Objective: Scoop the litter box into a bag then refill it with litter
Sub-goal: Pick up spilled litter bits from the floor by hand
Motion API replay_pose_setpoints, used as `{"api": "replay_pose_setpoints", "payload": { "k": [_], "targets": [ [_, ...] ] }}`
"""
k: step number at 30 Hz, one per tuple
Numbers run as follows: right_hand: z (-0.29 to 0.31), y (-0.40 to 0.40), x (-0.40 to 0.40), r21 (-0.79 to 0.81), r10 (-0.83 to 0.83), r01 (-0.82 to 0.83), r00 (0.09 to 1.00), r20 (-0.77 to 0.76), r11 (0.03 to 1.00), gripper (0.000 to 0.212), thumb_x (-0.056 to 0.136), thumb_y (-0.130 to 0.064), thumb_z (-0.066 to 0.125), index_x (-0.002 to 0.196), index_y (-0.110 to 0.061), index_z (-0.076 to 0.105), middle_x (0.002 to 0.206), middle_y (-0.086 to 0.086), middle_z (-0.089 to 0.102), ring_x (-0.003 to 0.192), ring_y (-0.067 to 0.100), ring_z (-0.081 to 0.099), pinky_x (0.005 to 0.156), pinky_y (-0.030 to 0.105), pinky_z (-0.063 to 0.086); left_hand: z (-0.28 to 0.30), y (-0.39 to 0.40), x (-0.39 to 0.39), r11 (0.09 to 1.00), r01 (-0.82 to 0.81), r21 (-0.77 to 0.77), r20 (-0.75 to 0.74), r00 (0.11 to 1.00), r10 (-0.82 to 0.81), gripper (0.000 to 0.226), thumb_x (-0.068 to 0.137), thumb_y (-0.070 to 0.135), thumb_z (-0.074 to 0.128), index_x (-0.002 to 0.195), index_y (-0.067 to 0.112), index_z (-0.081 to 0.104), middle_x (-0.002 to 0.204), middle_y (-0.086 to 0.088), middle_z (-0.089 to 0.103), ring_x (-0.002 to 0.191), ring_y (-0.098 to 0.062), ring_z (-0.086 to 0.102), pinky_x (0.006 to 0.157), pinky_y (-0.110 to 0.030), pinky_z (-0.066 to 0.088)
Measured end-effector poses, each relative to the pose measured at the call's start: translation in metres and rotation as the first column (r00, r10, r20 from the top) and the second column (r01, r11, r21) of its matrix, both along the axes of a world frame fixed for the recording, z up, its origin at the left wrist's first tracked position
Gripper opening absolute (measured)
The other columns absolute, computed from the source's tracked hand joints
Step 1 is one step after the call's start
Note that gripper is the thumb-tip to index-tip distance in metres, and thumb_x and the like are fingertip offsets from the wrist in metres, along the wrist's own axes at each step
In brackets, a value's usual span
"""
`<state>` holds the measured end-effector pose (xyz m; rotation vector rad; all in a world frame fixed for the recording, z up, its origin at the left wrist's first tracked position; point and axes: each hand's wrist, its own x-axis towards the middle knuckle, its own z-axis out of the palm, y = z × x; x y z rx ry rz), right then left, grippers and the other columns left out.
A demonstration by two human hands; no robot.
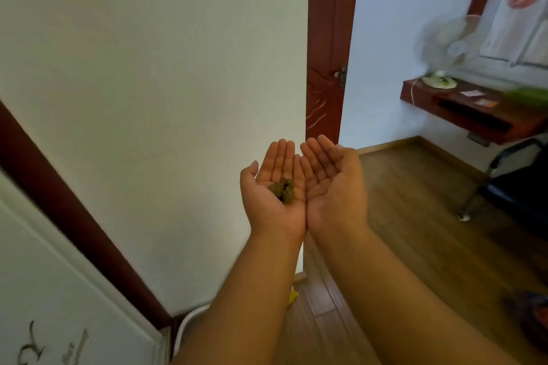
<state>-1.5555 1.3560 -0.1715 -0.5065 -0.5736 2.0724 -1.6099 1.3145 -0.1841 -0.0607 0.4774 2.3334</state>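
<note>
head view, small greenish-brown crumbly clump (pixel 282 189) lying on flat upturned left hand (pixel 274 187), right hand (pixel 332 184) flat, empty

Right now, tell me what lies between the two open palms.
Nothing in the head view: the left hand and right hand touch edge to edge. The greenish clump rests on the left palm alone.

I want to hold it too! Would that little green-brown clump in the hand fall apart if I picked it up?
Probably. The clump looks grainy and crumbly, so pinching may break it. It seems light, resting loosely on the open left hand. Cupping hands together, as with the right hand, should catch crumbs.
</note>
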Motion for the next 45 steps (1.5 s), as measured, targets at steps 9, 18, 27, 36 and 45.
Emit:
{"api": "replay_pose_setpoints", "payload": {
  "k": [9,18,27,36,45],
  "targets": [
    [0.029,0.005,0.046,0.021,-0.308,0.308,0.951,-0.022,0.951,0.031,0.099,-0.017,0.054,0.122,-0.006,0.07,0.127,0.015,0.07,0.117,0.024,0.068,0.109,0.04,0.048,-0.025,0.082,0.029,0.958,0.276,0.082,0.091,0.955,-0.283,0.048,0.106,0.04,0.04,0.138,0.011,0.064,0.136,-0.008,0.069,0.127,-0.023,0.065,0.115,-0.038,0.043],
    [0.009,-0.004,0.072,-0.071,-0.7,0.701,0.713,0.038,0.71,0.028,0.102,-0.02,0.052,0.117,-0.007,0.071,0.112,0.014,0.076,0.102,0.024,0.075,0.091,0.036,0.057,-0.024,0.067,0.063,0.721,0.68,0.133,0.08,0.718,-0.692,0.049,0.107,0.034,0.039,0.129,0.002,0.068,0.127,-0.018,0.071,0.12,-0.033,0.069,0.115,-0.046,0.044],
    [-0.021,-0.045,0.134,-0.118,-0.896,0.907,0.419,0.145,0.405,0.029,0.101,-0.021,0.052,0.117,-0.007,0.071,0.109,0.012,0.077,0.099,0.023,0.076,0.081,0.032,0.057,-0.04,0.037,0.137,0.401,0.915,0.039,0.123,0.394,-0.911,0.046,0.104,0.031,0.042,0.124,0.0,0.07,0.125,-0.019,0.072,0.12,-0.032,0.069,0.116,-0.046,0.043],
    [-0.026,-0.045,0.223,-0.124,-0.958,0.958,0.271,0.096,0.259,0.03,0.1,-0.014,0.049,0.117,-0.003,0.071,0.11,0.016,0.076,0.102,0.025,0.075,0.089,0.034,0.056,-0.033,0.039,0.229,0.265,0.964,-0.018,0.106,0.265,-0.958,0.045,0.104,0.029,0.04,0.12,0.0,0.071,0.123,-0.018,0.073,0.12,-0.03,0.069,0.116,-0.043,0.043],
    [-0.026,-0.011,0.283,-0.12,-0.956,0.95,0.292,0.028,0.287,0.032,0.1,-0.013,0.047,0.12,0.0,0.069,0.113,0.018,0.075,0.105,0.028,0.073,0.097,0.038,0.055,-0.025,0.07,0.284,0.293,0.956,-0.031,0.055,0.294,-0.954,0.045,0.105,0.03,0.04,0.121,0.001,0.07,0.123,-0.017,0.073,0.119,-0.028,0.07,0.116,-0.042,0.044]
  ]
}}
